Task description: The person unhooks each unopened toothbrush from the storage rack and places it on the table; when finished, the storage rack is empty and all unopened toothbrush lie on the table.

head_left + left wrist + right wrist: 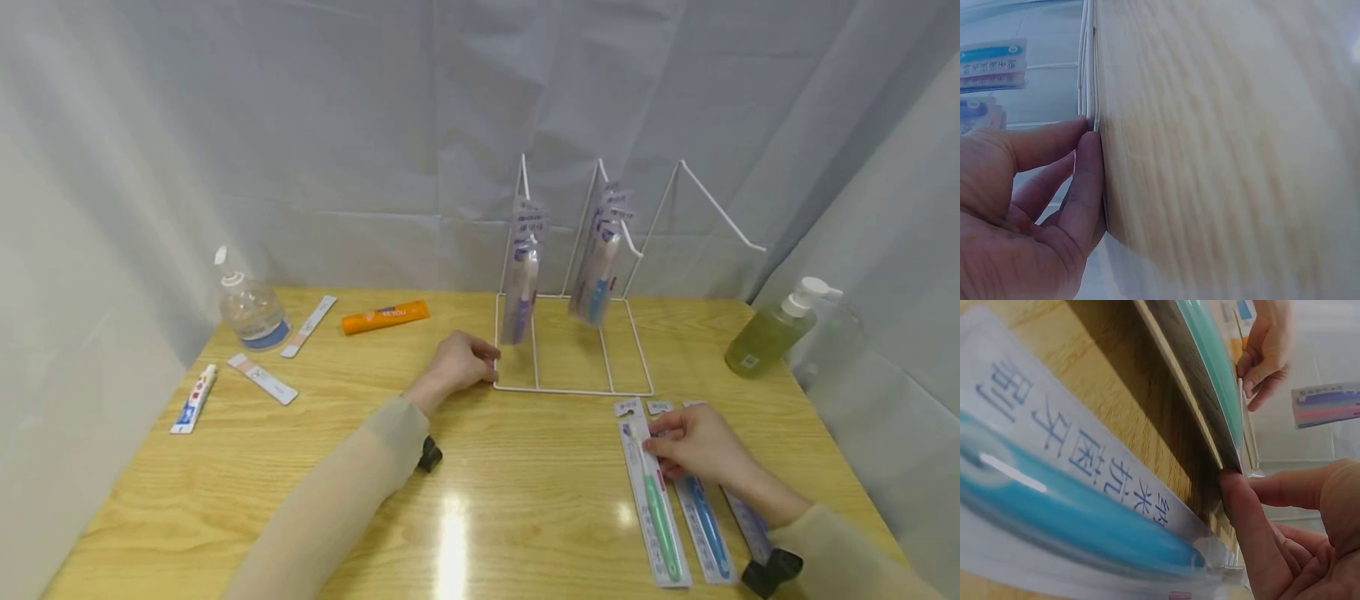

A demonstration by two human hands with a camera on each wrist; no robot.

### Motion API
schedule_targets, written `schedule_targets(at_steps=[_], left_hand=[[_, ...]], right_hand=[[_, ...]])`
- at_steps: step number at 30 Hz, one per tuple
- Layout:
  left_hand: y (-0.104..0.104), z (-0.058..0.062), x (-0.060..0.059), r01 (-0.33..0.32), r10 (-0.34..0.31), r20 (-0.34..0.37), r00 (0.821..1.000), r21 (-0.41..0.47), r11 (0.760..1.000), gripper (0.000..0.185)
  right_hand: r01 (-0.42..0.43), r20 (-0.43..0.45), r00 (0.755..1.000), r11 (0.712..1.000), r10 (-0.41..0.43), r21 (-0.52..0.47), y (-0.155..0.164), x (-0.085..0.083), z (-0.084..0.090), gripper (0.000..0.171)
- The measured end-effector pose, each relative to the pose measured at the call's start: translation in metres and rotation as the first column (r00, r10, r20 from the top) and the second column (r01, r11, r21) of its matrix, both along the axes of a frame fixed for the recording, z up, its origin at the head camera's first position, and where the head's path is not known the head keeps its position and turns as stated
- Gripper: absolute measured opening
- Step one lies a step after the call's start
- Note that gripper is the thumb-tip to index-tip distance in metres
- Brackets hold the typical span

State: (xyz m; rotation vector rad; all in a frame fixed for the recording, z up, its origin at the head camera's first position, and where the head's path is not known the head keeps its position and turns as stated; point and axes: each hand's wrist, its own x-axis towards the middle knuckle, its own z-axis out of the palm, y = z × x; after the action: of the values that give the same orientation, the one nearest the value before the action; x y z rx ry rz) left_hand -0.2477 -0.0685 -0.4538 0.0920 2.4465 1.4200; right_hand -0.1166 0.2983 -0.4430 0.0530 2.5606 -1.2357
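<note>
My left hand (461,362) pinches the left side of the base of a white wire display rack (573,392), which stands at the back of the table. Packaged purple toothbrushes (522,292) hang from the rack's left hook, and packaged blue toothbrushes (597,287) from the middle one. At the front right, my right hand (701,442) pinches the edge of a packaged green toothbrush (660,525). In the right wrist view, that pack's edge is tilted up off the wood. Beside it lie a packaged blue toothbrush (705,529) and a packaged purple toothbrush (750,525), partly hidden under my right forearm.
A clear pump bottle (255,312), two flat slim packets (309,327), a white toothpaste tube (194,400) and an orange tube (386,317) are on the left. A green pump bottle (768,337) stands at the back right. A grey curtain (337,150) hangs behind the table.
</note>
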Motion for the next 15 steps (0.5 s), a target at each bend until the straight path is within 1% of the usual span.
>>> schedule_targets(at_steps=[4,9,12,15], left_hand=[[0.0,0.0,0.0,0.0,0.0,0.0,1.0,-0.007,1.0,0.038],[0.0,0.0,0.0,0.0,0.0,-0.007,1.0,-0.01,1.0,0.038],[0.0,0.0,0.0,-0.001,0.001,-0.004,1.0,-0.001,1.0,0.038],[0.0,0.0,-0.001,0.002,-0.002,-0.001,1.0,0.002,1.0,0.039]], right_hand=[[-0.012,-0.033,0.999,0.998,0.014,0.068,-0.002,0.001,0.003,0.029],[-0.026,-0.057,0.998,0.992,0.033,0.126,-0.004,0.003,0.004,0.029],[-0.029,-0.075,0.996,0.982,0.044,0.184,-0.003,0.003,0.007,0.028],[-0.038,-0.127,0.989,0.969,0.071,0.244,-0.001,0.003,0.013,0.027]])
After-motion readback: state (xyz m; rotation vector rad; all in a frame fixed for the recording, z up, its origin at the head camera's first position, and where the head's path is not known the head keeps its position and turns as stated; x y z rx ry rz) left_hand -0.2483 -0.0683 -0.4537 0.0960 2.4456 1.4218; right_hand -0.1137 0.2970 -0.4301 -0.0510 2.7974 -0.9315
